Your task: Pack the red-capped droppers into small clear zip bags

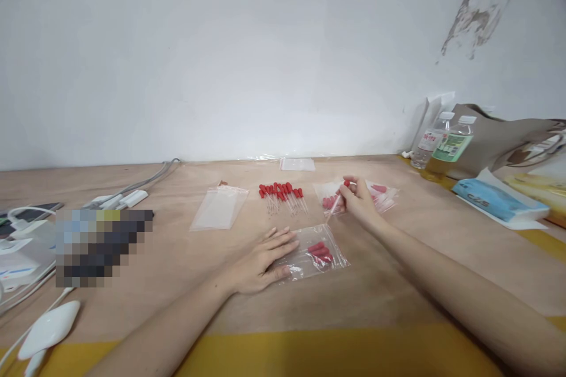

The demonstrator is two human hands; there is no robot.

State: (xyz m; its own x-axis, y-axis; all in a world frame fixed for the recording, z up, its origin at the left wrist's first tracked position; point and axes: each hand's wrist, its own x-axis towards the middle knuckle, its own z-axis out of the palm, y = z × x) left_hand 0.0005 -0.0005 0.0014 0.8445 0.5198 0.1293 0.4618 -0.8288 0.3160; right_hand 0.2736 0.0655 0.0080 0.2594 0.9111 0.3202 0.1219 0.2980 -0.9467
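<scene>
My left hand (265, 259) lies flat with fingers stretched, pressing the left end of a clear plastic bag (316, 254) that holds a few red-capped droppers. My right hand (359, 200) is closed in a pinch on one red-capped dropper (338, 201), held tilted above the table just beyond that bag. A row of several loose red-capped droppers (283, 195) lies further back in the middle. Behind my right hand another filled bag (380, 194) rests on the table.
A stack of empty clear bags (220, 207) lies left of the droppers, and one more (297, 164) sits by the wall. Two water bottles (442, 141), a brown paper bag (508, 138) and a blue tissue pack (497, 200) stand at right. Cables and white devices (48, 330) crowd the left.
</scene>
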